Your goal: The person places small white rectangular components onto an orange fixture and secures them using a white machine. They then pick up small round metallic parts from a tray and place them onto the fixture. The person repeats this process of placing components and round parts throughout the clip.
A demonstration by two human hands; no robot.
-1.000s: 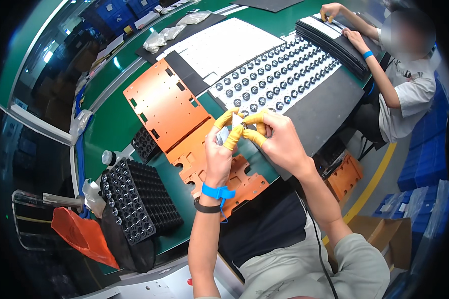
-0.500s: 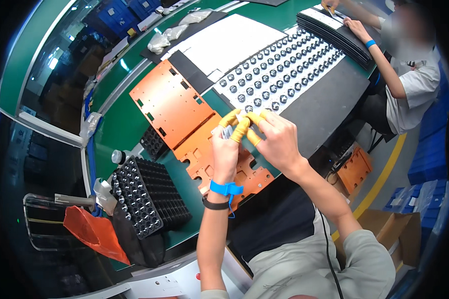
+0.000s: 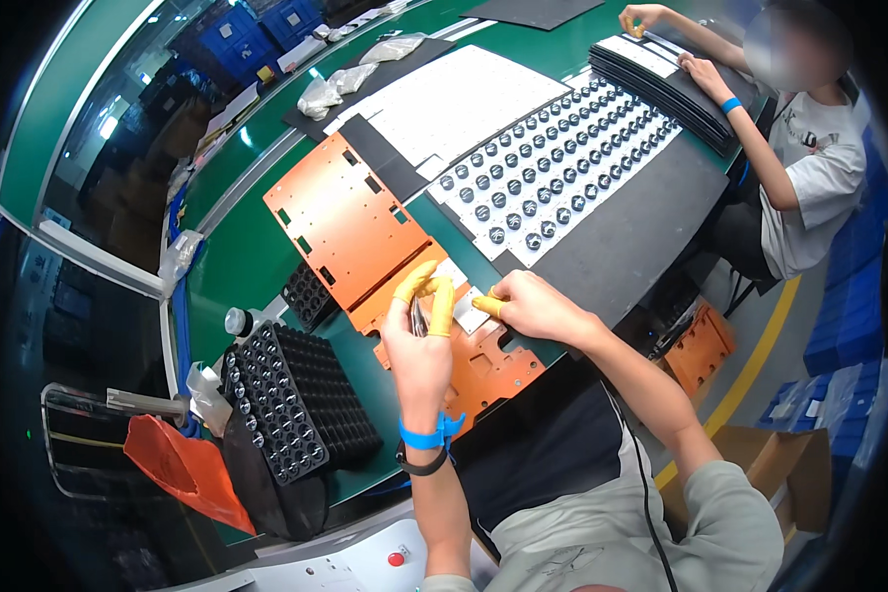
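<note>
My left hand (image 3: 419,355), yellow covers on its fingertips, hovers over the lower part of an orange fixture plate (image 3: 340,222). Its fingers are bent together round something narrow and greyish that I cannot make out. A small white plate (image 3: 470,314) lies at the fixture's right side. My right hand (image 3: 543,308), fingers curled, has its yellow-covered fingertips closed on that plate's edge. Another white piece (image 3: 451,272) sits on the fixture just above. Beyond the fixture, a white sheet (image 3: 508,202) carries rows of round black parts.
Left of the fixture stand a black tray stack (image 3: 306,395) with shiny round parts and a smaller black tray (image 3: 308,294). A black mat (image 3: 641,232) covers the right side. A co-worker's hands (image 3: 701,74) work at a stack of black sheets (image 3: 651,94).
My hands, close together near the white sheet before, have come apart. The left moved left and down over the fixture; the right lowered to the small white plate on it.
</note>
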